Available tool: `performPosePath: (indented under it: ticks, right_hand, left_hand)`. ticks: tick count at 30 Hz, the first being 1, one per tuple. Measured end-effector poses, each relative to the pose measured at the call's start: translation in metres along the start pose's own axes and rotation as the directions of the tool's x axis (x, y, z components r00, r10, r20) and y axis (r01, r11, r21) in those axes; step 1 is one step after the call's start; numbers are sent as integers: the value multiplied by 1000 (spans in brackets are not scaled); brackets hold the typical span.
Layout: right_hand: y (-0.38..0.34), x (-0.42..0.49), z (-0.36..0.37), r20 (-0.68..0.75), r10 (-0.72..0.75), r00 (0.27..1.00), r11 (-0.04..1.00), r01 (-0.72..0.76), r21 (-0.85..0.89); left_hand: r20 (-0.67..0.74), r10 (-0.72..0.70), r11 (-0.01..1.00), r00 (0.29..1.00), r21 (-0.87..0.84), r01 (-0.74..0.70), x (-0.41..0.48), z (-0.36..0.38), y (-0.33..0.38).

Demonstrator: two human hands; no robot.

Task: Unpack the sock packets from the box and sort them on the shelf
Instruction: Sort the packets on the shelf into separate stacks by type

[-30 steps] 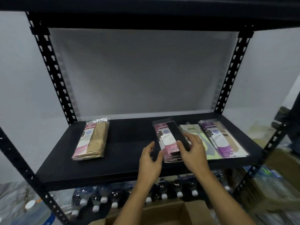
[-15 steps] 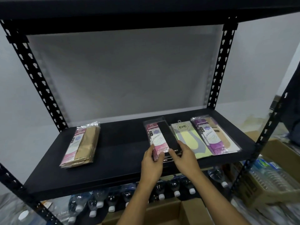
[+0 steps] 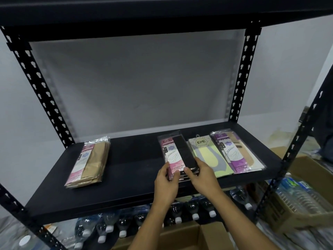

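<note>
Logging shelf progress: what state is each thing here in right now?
Black sock stack: flat on shelf, near end gripped by left hand and right hand.
Tan sock stack: flat, untouched.
Yellow packet: flat.
Purple packet: flat.
Box: open.
Bottles: capped.

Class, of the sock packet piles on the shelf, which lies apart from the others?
The tan pile with pink labels: alone at the shelf's left end, a wide gap from the rest.

The cardboard box (image 3: 182, 237) is cut off by the bottom edge.
</note>
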State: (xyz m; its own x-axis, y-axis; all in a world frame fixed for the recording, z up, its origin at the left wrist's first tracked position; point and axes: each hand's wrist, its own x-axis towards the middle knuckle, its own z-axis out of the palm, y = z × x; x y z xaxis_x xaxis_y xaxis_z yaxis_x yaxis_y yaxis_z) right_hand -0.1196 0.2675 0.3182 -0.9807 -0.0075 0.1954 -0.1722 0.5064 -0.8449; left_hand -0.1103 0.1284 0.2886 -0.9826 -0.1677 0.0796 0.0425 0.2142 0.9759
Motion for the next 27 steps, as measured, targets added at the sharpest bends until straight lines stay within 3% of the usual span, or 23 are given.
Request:
performPosePath:
  ticks: [8, 27]
  right_hand:
    - [3, 4, 9, -6, -9, 1000, 1000, 9, -17]
    - [-11, 3, 51, 52, 38, 998, 999, -36, -31]
  left_hand:
    - [-5, -8, 996, 1000, -84, 7, -1, -2, 7]
    - [-88, -31, 996, 996, -85, 24, -5, -44, 4]
